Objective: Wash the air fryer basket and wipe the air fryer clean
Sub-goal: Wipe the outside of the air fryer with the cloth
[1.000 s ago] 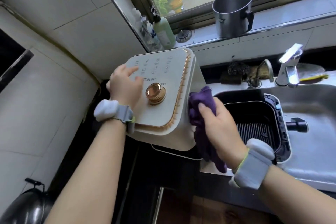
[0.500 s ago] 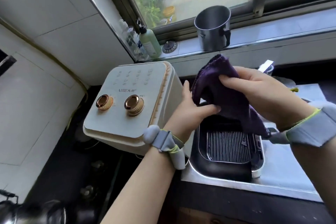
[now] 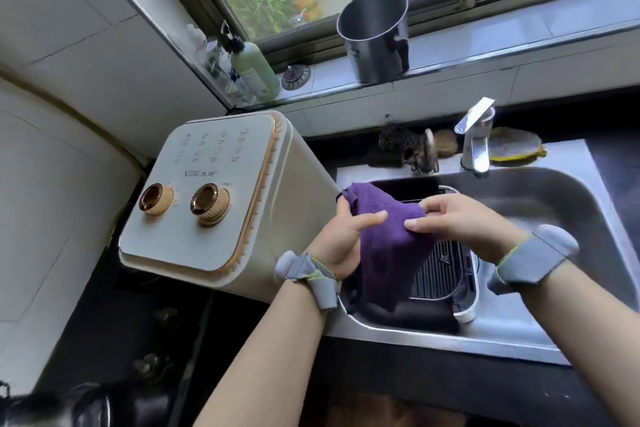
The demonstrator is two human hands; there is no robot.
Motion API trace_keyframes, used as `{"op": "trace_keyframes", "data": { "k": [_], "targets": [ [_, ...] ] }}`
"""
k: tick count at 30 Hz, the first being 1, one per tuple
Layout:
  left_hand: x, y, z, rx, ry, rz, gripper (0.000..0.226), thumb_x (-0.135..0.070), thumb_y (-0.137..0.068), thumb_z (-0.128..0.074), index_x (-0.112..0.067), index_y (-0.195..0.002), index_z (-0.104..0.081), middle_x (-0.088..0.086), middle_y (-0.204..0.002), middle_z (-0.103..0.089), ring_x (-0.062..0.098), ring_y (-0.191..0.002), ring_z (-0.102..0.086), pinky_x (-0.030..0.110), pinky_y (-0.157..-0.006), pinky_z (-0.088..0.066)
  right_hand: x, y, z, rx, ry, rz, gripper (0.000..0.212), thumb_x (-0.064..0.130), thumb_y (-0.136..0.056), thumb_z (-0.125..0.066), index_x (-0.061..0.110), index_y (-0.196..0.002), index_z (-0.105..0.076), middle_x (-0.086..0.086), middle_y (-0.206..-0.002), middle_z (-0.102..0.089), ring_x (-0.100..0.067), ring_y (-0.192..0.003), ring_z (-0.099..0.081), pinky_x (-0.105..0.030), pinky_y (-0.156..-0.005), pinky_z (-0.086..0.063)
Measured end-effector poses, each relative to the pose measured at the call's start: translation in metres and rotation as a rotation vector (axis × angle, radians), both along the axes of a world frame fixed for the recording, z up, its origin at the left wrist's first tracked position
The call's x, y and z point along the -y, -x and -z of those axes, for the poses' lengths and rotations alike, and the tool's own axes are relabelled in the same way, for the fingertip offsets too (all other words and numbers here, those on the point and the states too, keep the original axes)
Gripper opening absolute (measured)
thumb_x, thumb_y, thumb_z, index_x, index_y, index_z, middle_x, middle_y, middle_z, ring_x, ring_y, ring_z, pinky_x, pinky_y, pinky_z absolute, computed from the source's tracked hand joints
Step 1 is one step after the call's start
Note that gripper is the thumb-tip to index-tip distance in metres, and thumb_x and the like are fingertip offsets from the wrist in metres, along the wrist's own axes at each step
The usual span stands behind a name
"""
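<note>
The purple cloth [image 3: 384,239], lifted off the air fryer [image 3: 207,198] beside the sink [image 3: 568,204], is now pinched by the left hand [image 3: 341,236] and right hand [image 3: 460,222] over the sink's air fryer basket [image 3: 436,270] (seemingly being refolded before more wiping).

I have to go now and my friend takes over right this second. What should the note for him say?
Left hand: grips the purple cloth near its upper corner.
Right hand: pinches the same cloth from the other side.
The cloth hangs over the air fryer basket, which sits in the sink.
The air fryer stands left of the sink, nobody touching it.
The tap shows no running water.
Done: cannot tell whether the basket is washed.
Left: probably fold the cloth, wipe the fryer, and check the basket.
</note>
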State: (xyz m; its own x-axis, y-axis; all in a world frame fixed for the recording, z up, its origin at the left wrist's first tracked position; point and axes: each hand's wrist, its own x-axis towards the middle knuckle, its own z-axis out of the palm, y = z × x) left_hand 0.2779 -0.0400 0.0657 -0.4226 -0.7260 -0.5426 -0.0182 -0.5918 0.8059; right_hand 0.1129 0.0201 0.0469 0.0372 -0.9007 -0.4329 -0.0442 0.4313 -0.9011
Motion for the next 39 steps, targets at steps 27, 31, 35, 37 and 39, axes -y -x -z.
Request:
{"op": "trace_keyframes", "data": {
  "k": [27, 31, 35, 37, 39],
  "targets": [
    [0.065, -0.069, -0.126, 1.220, 1.183, 0.313, 0.048, -0.001, -0.095, -0.040, -0.006, -0.142, -0.036, 0.010, -0.154, -0.027, 0.021, -0.142, -0.025, 0.021, -0.112, -0.013, 0.017, -0.156, -0.060, 0.458, 0.461, 0.367, 0.025, 0.038, -0.082, -0.050, 0.025, -0.080, -0.071, 0.011, -0.102, -0.064, -0.009, -0.094, -0.062, -0.047, -0.093, -0.048],
    [0.079, -0.072, -0.115, 1.268, 1.150, 0.453, 0.047, -0.005, -0.098, -0.034, -0.002, -0.144, -0.029, 0.015, -0.154, -0.026, 0.022, -0.142, -0.024, 0.015, -0.107, -0.010, 0.037, -0.190, -0.032, 0.025, 0.641, 0.533, 0.037, 0.031, -0.080, -0.057, 0.049, -0.111, -0.046, 0.010, -0.123, -0.042, -0.008, -0.121, -0.038, -0.046, -0.111, -0.023],
    [0.082, -0.057, -0.104, 1.290, 1.107, 0.339, 0.033, -0.008, -0.094, -0.038, 0.002, -0.126, -0.040, 0.021, -0.136, -0.042, 0.032, -0.128, -0.036, 0.026, -0.097, -0.023, 0.062, -0.207, 0.000, -0.035, 0.745, 0.590, 0.046, 0.042, -0.084, -0.045, 0.042, -0.129, -0.037, 0.005, -0.134, -0.028, -0.025, -0.135, -0.022, -0.052, -0.115, -0.015],
    [0.075, -0.051, -0.095, 1.293, 1.079, 0.304, 0.052, -0.013, -0.094, -0.040, -0.002, -0.142, -0.023, 0.016, -0.154, -0.018, 0.026, -0.143, -0.014, 0.034, -0.115, -0.008, 0.068, -0.215, 0.016, -0.011, 0.765, 0.578, 0.048, 0.044, -0.088, -0.040, 0.048, -0.134, -0.030, 0.006, -0.146, -0.015, -0.034, -0.144, -0.008, -0.051, -0.117, -0.008],
    [0.074, -0.054, -0.090, 1.269, 1.083, 0.292, 0.062, -0.013, -0.094, -0.040, -0.008, -0.149, -0.010, 0.008, -0.159, -0.003, 0.019, -0.146, 0.001, 0.034, -0.118, 0.003, 0.065, -0.223, 0.040, -0.015, 0.586, 0.588, 0.048, 0.049, -0.089, -0.033, 0.060, -0.133, -0.017, 0.005, -0.153, -0.009, -0.029, -0.146, -0.003, -0.047, -0.118, -0.004]
  ]
}}
